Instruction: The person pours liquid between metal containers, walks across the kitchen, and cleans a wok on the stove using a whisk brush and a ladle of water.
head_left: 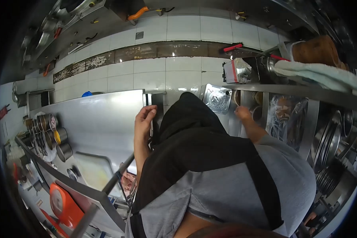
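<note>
My left hand (144,119) is raised beside the right edge of a bare steel worktable (95,123). Its fingers are loosely bent, with the thumb a little apart, and I see nothing in them. On the other side of my body, my right hand (243,113) is at the steel counter, its fingers curled in. Whatever it may grip is hidden. Close to it are a round container (257,113) set in the counter and a square silvery metal lid (217,98). A clear plastic-covered tray (286,115) lies further right.
Several metal pots (63,151) and a pale cutting board (92,170) are at left. An orange scale (65,204) sits on the lower shelf. A towel (321,73) hangs over the right counter. Stacked plates (329,139) are at far right. A drain channel (146,50) crosses the tiled floor.
</note>
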A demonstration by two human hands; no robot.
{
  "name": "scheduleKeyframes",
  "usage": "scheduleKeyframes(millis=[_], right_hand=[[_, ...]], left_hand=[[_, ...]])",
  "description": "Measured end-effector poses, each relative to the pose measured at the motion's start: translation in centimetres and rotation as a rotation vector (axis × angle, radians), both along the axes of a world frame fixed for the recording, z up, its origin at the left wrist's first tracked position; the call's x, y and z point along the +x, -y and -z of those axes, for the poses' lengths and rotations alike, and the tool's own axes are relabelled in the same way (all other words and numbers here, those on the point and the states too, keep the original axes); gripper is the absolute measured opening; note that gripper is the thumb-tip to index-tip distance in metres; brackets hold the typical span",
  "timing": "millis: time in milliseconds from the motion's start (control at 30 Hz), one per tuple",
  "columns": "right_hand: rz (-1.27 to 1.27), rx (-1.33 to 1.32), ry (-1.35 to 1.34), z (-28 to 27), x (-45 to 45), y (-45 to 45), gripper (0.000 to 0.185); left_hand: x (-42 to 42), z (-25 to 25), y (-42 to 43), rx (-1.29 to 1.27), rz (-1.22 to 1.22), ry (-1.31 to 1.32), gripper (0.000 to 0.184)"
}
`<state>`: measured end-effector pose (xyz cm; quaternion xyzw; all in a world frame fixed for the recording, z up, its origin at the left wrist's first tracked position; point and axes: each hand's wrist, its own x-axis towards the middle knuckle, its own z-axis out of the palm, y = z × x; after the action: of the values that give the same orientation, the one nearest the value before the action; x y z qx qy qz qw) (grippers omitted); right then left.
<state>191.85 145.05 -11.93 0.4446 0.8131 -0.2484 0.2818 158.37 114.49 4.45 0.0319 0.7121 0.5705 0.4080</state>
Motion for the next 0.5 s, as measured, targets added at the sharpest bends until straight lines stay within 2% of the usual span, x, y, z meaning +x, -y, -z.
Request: scheduleKeyframes(millis=[67,100,167,200,267,333,400,433,467,500], right_hand=[[-0.046,-0.009,0.016,5.5,1.0,0.5,0.021],[-0.093,-0.004,0.022,7.5,0.6,0.3,0.022],[-0.098,-0.047,-0.050,5.5,-4.4,-0.8,0.023],[-0.088,-0.083,-0.115,4.7,-7.5,-1.6,0.024],[-0.201,-0.066,-0.251,7.3,-12.5,-5.6,0.024],[-0.112,-0.127,-0.242,7.0,-18.9,-10.3,0.024],[0.156,-0.164,-0.454,7.0,-24.2,-15.1,0.024],[0.234,-0.220,-0.489,6.0,-27.0,-17.7,0.025],[0.309,-0.279,-0.516,4.6,-29.5,-20.2,0.027],[0.230,-0.227,-0.551,3.6,-31.6,-22.4,0.026]], left_hand=[[-2.6,0.3,-0.9,-0.031,-0.026,-0.024,0.021],[-3.9,0.3,-1.3,-0.128,-0.031,-0.081,0.022],[-7.2,1.6,-1.6,-0.325,-0.057,-0.193,0.025],[-8.8,2.8,-1.4,-0.346,-0.098,-0.204,0.025],[-12.1,4.6,-1.5,-0.653,0.071,-0.514,0.028],[-14.6,4.1,-3.3,-0.744,0.092,-0.483,0.031],[-16.1,4.7,-4.2,-0.763,0.157,-0.478,0.033],[-16.8,5.8,-4.2,-0.751,0.187,-0.498,0.034],[-17.4,5.0,-5.4,-0.725,0.197,-0.417,0.035],[-17.8,4.1,-6.7,-0.716,0.158,-0.359,0.034]])
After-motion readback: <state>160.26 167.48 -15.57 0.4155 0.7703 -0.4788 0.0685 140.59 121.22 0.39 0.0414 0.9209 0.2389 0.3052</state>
